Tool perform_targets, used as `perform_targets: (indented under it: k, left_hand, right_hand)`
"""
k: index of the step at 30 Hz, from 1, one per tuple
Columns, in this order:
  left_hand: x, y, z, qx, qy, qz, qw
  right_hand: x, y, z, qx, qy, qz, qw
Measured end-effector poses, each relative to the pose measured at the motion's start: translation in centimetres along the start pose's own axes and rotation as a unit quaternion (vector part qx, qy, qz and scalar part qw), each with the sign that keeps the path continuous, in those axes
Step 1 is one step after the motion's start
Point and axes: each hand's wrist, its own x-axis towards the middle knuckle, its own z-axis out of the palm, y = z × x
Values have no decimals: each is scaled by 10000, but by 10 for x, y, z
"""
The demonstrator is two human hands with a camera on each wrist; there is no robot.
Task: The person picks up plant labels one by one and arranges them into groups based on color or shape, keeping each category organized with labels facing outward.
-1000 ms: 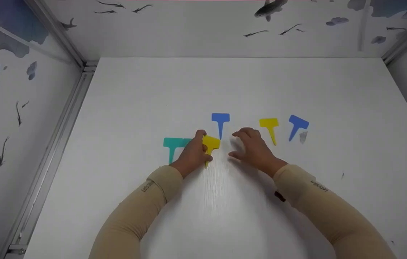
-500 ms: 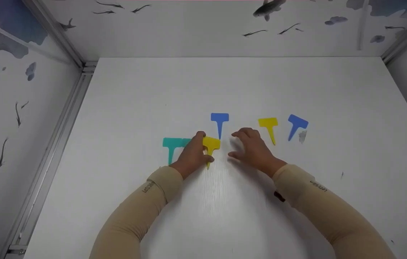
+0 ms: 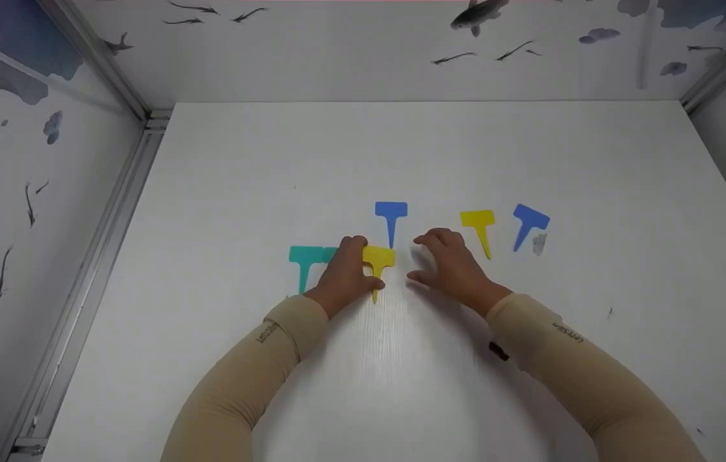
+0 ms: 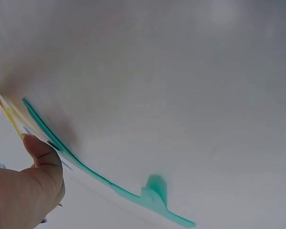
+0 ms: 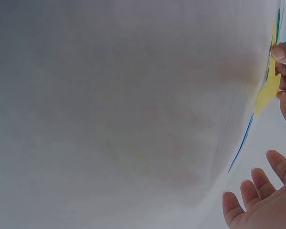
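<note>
In the head view my left hand (image 3: 348, 274) pinches a yellow T-shaped tag (image 3: 379, 256), its thumb across the narrow stem. Just left of that hand, teal tags (image 3: 306, 255) lie side by side, partly covered by it. My right hand (image 3: 456, 266) hovers or rests by the table, fingers spread and curved, holding nothing. Between and above the hands lies a blue tag (image 3: 391, 210). The left wrist view has my left hand (image 4: 28, 186) beside the teal tag edge (image 4: 86, 164). The right wrist view shows my right hand (image 5: 264, 200) with separated fingers, below the yellow tag (image 5: 268, 95).
Right of centre on the white table (image 3: 241, 167) lie another yellow tag (image 3: 478, 219) and a tilted blue tag (image 3: 531, 218), with a grey smudge (image 3: 539, 244) under the latter. Patterned panels stand at the back and left.
My left hand has shifted the yellow tag slightly right and down, and its stem has turned more upright in view. My right hand has stayed in place.
</note>
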Motion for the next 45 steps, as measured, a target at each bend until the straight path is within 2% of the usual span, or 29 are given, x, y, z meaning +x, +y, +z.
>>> perform_targets:
  k: [14, 23, 29, 36, 40, 45]
  left_hand:
    - [0, -1, 0, 121, -28, 18, 9999]
    - [1, 1, -1, 745, -20, -35, 9972]
    - [1, 0, -1, 1061, 128, 104, 9942]
    - [1, -3, -2, 1486, 333, 470, 9872]
    - [2, -3, -2, 1646, 321, 504, 9845]
    - [3, -2, -3, 1610, 277, 503, 9853]
  right_hand:
    - [2, 2, -2, 24, -50, -9, 10000]
    - [1, 3, -2, -24, 43, -84, 10000]
    - [0, 4, -1, -88, 67, -98, 9999]
    - [0, 4, 0, -52, 54, -58, 10000]
    - [0, 4, 0, -47, 28, -6, 10000]
    - [0, 5, 0, -41, 13, 40, 10000]
